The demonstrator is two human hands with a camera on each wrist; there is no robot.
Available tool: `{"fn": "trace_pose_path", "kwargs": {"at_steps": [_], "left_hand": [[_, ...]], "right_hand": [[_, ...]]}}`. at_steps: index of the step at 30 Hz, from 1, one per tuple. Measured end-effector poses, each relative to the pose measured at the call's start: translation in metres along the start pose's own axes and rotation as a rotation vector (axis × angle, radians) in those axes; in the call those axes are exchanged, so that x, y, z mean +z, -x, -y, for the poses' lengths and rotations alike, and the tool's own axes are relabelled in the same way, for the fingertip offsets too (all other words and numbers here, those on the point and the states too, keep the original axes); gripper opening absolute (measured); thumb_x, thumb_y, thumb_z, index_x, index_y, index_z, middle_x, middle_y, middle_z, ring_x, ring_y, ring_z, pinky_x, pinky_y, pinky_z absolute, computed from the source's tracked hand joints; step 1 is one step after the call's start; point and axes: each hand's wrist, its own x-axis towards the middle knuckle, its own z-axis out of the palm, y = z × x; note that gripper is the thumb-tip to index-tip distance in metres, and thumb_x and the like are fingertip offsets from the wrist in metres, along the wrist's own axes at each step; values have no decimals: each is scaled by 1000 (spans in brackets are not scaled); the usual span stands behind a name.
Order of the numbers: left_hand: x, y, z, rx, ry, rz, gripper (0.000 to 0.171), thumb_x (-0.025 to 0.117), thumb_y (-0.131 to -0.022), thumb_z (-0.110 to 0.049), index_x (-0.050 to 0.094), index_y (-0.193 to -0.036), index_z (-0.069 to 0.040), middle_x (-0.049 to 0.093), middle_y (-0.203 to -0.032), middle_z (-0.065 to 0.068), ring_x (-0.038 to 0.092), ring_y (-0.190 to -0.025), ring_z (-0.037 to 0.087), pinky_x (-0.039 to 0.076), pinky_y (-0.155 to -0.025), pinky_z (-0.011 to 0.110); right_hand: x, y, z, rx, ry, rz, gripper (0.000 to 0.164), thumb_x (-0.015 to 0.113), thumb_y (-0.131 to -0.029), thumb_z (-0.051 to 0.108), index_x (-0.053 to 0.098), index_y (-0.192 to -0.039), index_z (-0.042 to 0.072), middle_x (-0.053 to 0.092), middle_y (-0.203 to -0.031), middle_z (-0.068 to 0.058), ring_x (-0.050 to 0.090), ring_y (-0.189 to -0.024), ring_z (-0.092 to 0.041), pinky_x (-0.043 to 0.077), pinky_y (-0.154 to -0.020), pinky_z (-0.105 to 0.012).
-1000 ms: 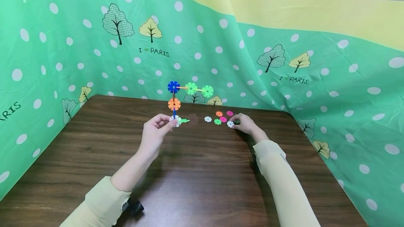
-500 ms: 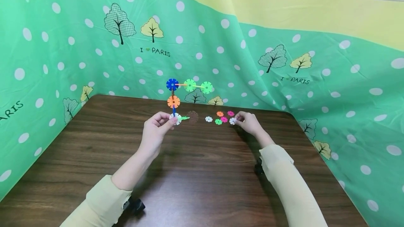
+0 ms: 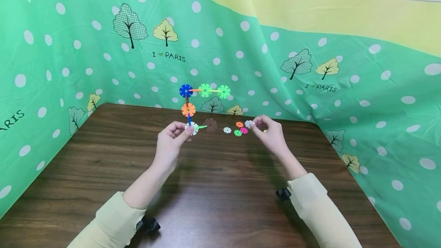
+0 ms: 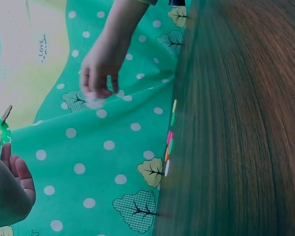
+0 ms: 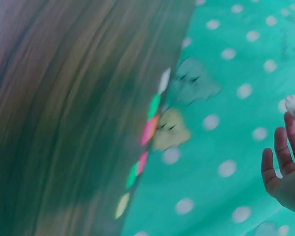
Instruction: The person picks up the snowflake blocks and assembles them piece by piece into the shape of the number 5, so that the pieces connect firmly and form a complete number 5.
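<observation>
My left hand (image 3: 169, 144) pinches a white notched plastic disc (image 3: 193, 128) at the lower end of a chain of interlocking snowflake discs. Upward from it run an edge-on blue disc, an orange disc (image 3: 188, 110) and a dark blue disc (image 3: 186, 91). From there the chain turns right to two green discs (image 3: 224, 92). A green edge-on disc (image 3: 202, 127) joins the white one to a brown disc (image 3: 210, 125). Between thumb and fingers, my right hand (image 3: 272, 135) holds a loose white disc (image 3: 249, 124), raised above the table in the left wrist view.
Loose discs lie on the brown wooden table (image 3: 213, 186) near its far edge: white (image 3: 227, 130), orange (image 3: 239, 124), green (image 3: 237, 132) and pink (image 3: 244, 130). A yellow disc (image 5: 122, 205) shows in the right wrist view. Polka-dot fabric (image 3: 220, 41) stands behind and beside the table.
My right hand has lifted the white disc off the table, first rightward, then up and slightly left. The left hand stays nearly still while the chain's top tips up slightly.
</observation>
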Motion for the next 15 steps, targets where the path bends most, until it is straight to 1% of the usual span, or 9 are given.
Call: {"fn": "trace_pose_path", "kwargs": {"at_steps": [3, 7, 8, 11, 15], "left_hand": [[2, 0, 0, 3, 10, -1, 8, 70, -85, -7, 62, -82, -8, 69, -74, -3, 61, -69, 9, 53, -66, 25], [4, 1, 0, 0, 23, -4, 9, 70, -85, -7, 61, -83, -7, 68, -74, -2, 61, -68, 9, 53, -66, 26], [5, 1, -1, 0, 25, -6, 9, 70, -85, -7, 61, -83, -7, 68, -74, -2, 61, -69, 9, 54, -66, 26], [8, 2, -1, 1, 31, -5, 9, 70, -84, -7, 61, -84, -6, 68, -74, -3, 61, -69, 9, 53, -66, 26], [12, 4, -1, -2, 38, 3, 12, 71, -84, -9, 60, -85, -4, 68, -74, -2, 61, -68, 9, 53, -65, 25]], "right_hand": [[0, 7, 22, -33, -60, -52, 10, 70, -84, 15, 64, -86, 9, 66, -80, -4, 57, -73, -13, 45, -59, -24], [0, 16, 51, -91, -126, -113, 9, 72, -82, 9, 64, -85, 7, 66, -78, -4, 56, -71, -8, 40, -55, -17], [0, 18, 59, -106, -142, -126, 9, 72, -81, 6, 64, -85, 5, 66, -77, -5, 56, -71, -8, 40, -55, -16], [-2, 24, 89, -155, -189, -164, 9, 70, -79, -2, 62, -83, 0, 65, -76, -10, 55, -71, -8, 42, -61, -14], [-2, 31, 118, -225, -253, -203, 9, 67, -76, -10, 60, -81, -4, 64, -76, -14, 54, -71, -14, 44, -69, -17]]}}
